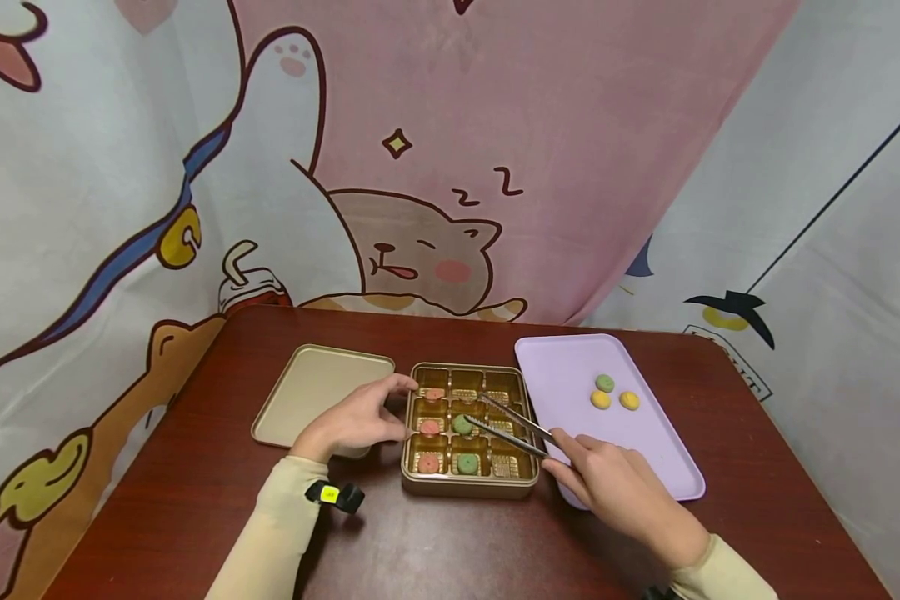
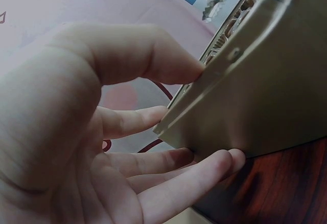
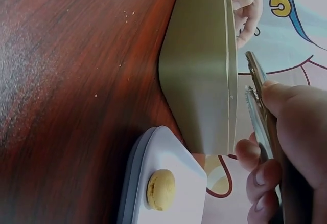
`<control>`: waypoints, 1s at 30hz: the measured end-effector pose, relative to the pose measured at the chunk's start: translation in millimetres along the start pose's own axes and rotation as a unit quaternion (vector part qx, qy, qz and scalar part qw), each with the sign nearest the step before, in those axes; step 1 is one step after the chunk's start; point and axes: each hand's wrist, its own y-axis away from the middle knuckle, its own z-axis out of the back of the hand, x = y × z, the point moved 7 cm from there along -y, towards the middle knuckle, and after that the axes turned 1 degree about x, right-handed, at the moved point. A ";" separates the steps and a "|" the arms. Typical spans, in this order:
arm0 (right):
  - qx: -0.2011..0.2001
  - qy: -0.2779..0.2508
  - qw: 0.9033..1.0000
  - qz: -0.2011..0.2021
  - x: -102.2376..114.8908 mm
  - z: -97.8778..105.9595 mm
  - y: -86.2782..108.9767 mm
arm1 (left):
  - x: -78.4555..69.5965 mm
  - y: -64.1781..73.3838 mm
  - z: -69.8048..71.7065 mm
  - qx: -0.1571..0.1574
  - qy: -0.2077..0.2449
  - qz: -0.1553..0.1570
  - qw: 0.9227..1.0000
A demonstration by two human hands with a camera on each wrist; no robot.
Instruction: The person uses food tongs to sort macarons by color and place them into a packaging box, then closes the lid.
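Note:
A gold tin (image 1: 468, 486) with a compartment insert stands on the table. Three pink macarons (image 1: 429, 462) fill its left column; green macarons (image 1: 468, 463) sit in the front and middle cells of the centre column. My left hand (image 1: 356, 417) rests its fingertips against the tin's left wall, thumb near the rim in the left wrist view. With my right hand (image 1: 611, 483) I grip metal tongs (image 1: 506, 437) over the tin. Their toothed tips are spread apart, one beside the middle green macaron; whether it touches is unclear.
Right of the tin lies a lilac tray (image 1: 562, 367) bearing a green macaron (image 1: 604, 382) and two yellow macarons (image 1: 629, 401). A gold lid (image 1: 322, 387) lies at left, partly behind my left hand. A cartoon-printed cloth (image 1: 570, 125) hangs behind the brown table (image 1: 435, 550).

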 end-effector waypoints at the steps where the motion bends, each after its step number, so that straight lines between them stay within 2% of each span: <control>1: -0.003 0.000 1.000 0.001 -0.5 0.5 0.2 | 0.0 0.2 0.0 0.000 0.000 0.001 1.000; 8: -0.007 -0.004 1.000 -0.024 -13.3 6.7 2.5 | 0.6 0.4 -0.3 -0.001 0.003 0.003 1.000; 14: 0.001 -0.016 0.998 -0.067 -34.3 10.6 8.2 | 0.5 0.1 -0.2 0.000 0.000 0.002 1.000; 22: 0.047 -0.010 0.988 -0.148 -71.4 7.4 19.0 | 0.2 0.2 -0.3 0.001 0.002 0.003 1.000; 30: 0.082 -0.009 0.978 -0.190 -102.6 1.6 29.1 | -1.2 0.4 -0.6 0.000 0.002 0.002 1.000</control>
